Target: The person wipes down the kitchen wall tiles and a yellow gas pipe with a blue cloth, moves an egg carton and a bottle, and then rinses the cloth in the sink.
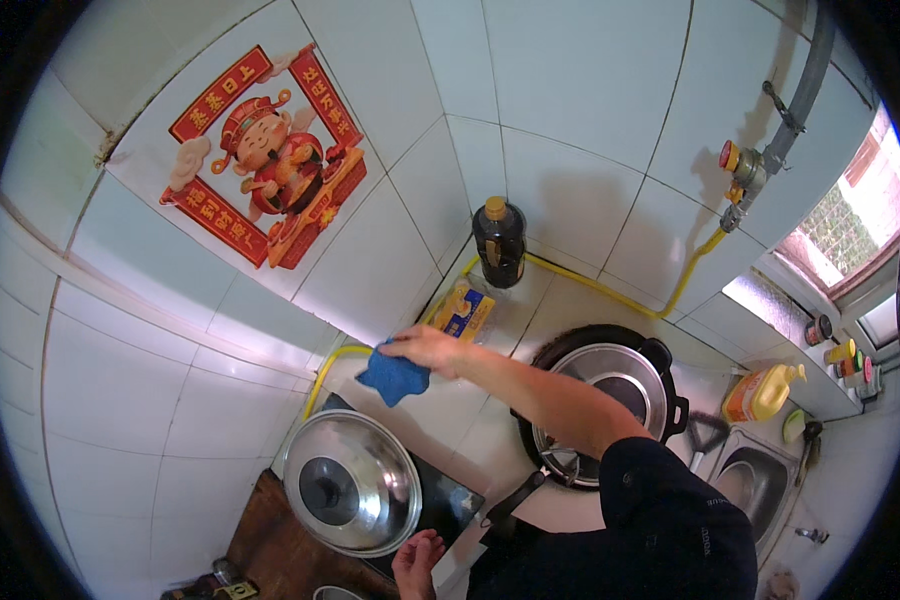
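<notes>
My right hand (427, 349) grips a crumpled blue cloth (394, 379) with pointed edges, hanging over the tiled counter (431, 427) near the left wall. Just beyond that hand lies a yellow and blue packet (463, 311). My left hand (418, 556) is low in the picture, its fingers curled in and nothing seen in them. It is beside the rim of a domed stainless steel lid (379, 480) with a dark centre and knob. Beneath the lid is a black stove panel (442, 491); whatever the lid covers is hidden.
A dark bottle (499, 244) with a yellow cap stands in the corner. A yellow gas hose (592, 286) runs along the wall. Under my right forearm is a black-rimmed pan (562, 352) with a metal lid. A yellow pump bottle (757, 394) stands by the steel sink (776, 487).
</notes>
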Available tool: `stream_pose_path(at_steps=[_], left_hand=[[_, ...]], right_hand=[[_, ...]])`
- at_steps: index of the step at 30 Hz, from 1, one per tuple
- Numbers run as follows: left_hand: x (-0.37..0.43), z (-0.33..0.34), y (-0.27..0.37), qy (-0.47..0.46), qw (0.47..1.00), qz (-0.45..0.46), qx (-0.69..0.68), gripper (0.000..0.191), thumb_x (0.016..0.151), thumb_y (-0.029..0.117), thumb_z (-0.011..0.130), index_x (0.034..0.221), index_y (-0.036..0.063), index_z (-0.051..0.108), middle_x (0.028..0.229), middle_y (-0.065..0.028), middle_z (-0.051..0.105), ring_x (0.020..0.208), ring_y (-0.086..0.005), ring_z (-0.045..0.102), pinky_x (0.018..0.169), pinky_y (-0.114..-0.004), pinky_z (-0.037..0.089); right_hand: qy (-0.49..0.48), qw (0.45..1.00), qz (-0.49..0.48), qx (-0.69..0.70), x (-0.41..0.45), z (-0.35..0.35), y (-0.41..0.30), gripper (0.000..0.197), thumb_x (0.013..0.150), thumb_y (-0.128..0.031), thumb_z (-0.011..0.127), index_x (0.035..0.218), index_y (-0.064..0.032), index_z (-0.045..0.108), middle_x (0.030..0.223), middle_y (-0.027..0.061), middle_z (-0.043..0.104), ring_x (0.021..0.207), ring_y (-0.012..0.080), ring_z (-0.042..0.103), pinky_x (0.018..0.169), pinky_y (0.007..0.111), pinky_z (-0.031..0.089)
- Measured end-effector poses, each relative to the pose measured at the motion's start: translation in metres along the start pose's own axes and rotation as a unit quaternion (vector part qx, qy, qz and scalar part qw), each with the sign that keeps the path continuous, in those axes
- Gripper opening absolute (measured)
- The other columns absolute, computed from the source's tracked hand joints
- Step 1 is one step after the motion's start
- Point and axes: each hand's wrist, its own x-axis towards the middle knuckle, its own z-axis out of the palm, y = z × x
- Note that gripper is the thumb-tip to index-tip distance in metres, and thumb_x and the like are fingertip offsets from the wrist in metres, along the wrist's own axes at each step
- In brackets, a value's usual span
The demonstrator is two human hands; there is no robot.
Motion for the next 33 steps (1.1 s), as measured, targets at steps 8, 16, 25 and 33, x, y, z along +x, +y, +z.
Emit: stream_pose_path(at_steps=[8, 16, 25, 33], left_hand=[[-0.006, -0.006, -0.002, 0.005, 1.0, -0.005, -0.012, 0.034, 0.1, 0.022, 0.061, 0.121, -0.0046, 0.06, 0.116, -0.0138, 0.065, 0.106, -0.0262, 0.066, 0.092, -0.039, 0.056], [-0.018, -0.013, -0.01, 0.022, 1.0, 0.001, -0.007, 0.037, 0.099, 0.023, 0.063, 0.122, -0.0051, 0.06, 0.118, -0.0141, 0.065, 0.105, -0.0261, 0.066, 0.093, -0.037, 0.055], [-0.022, -0.011, -0.01, 0.03, 0.999, 0.01, -0.042, 0.036, 0.098, 0.025, 0.065, 0.121, -0.0019, 0.062, 0.116, -0.0118, 0.066, 0.103, -0.0237, 0.066, 0.09, -0.036, 0.054], [-0.02, -0.047, -0.032, 0.059, 0.996, -0.016, -0.072, 0.035, 0.097, 0.024, 0.066, 0.12, -0.0027, 0.062, 0.117, -0.0133, 0.067, 0.104, -0.0252, 0.066, 0.09, -0.037, 0.055]], right_hand=[[0.149, 0.981, -0.044, 0.116, -0.046, -0.012, -0.01, 0.053, 0.088, -0.035, 0.074, 0.118, 0.0062, 0.061, 0.106, 0.0167, 0.069, 0.085, 0.0211, 0.068, 0.074, 0.036, 0.057], [0.382, 0.504, -0.492, -0.598, -0.042, -0.08, -0.236, 0.037, 0.08, -0.01, 0.068, 0.117, -0.0097, 0.061, 0.099, 0.01, 0.06, 0.097, 0.0291, 0.062, 0.078, 0.044, 0.054], [0.241, 0.344, -0.214, -0.882, 0.002, -0.218, -0.187, 0.019, 0.081, -0.011, 0.069, 0.098, -0.0035, 0.068, 0.1, 0.0101, 0.065, 0.095, 0.0284, 0.063, 0.072, 0.04, 0.057], [0.126, 0.384, 0.097, -0.91, -0.071, -0.242, -0.136, 0.013, 0.081, -0.01, 0.065, 0.092, -0.0083, 0.073, 0.098, 0.0125, 0.071, 0.098, 0.0298, 0.068, 0.077, 0.042, 0.056]])
